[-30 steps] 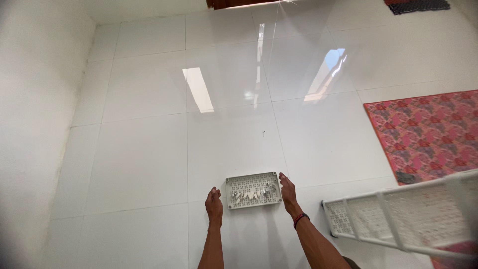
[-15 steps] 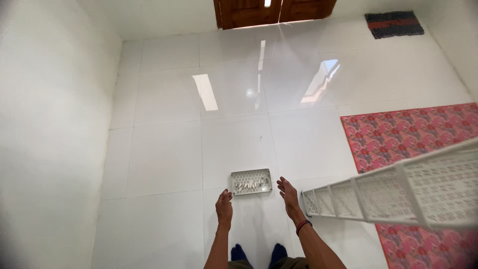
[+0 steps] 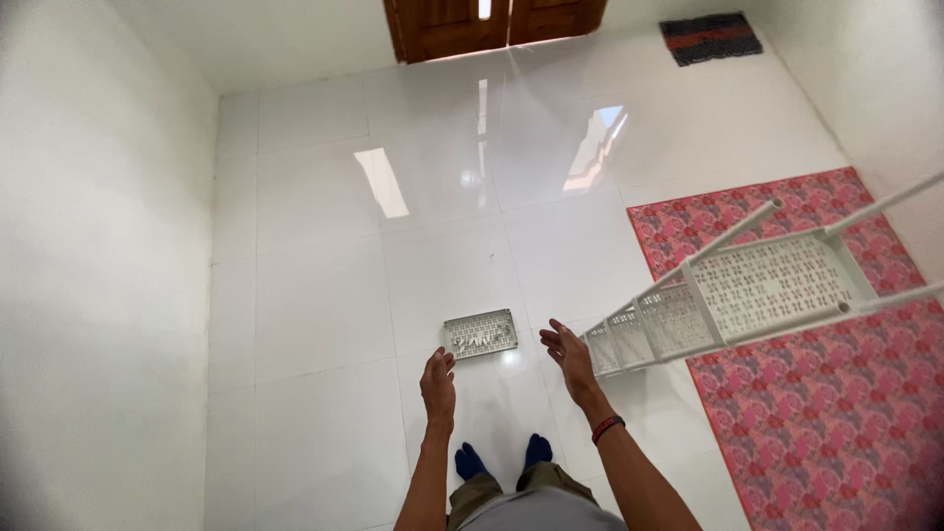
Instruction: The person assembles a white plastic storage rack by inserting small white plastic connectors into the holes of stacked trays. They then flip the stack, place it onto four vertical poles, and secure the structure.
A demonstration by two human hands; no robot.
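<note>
A small white perforated plastic tray (image 3: 481,333) lies flat on the glossy white tiled floor (image 3: 324,295). My left hand (image 3: 439,387) hovers open just below and left of it, palm facing inward, holding nothing. To the tray's right, my right hand (image 3: 569,358) is also open with fingers spread, a dark band on its wrist. Both hands are apart from the tray. My feet in blue socks (image 3: 502,456) stand below it.
A white plastic shelf rack (image 3: 747,295) with perforated tiers leans tilted at the right, its low end near my right hand. A pink patterned rug (image 3: 816,413) covers the floor at right. A wooden door (image 3: 492,25) and dark mat (image 3: 710,37) lie far back.
My hands have come off the tray's sides and lifted away from it. The view has risen, so the tray looks smaller and farther off, and my feet now show.
</note>
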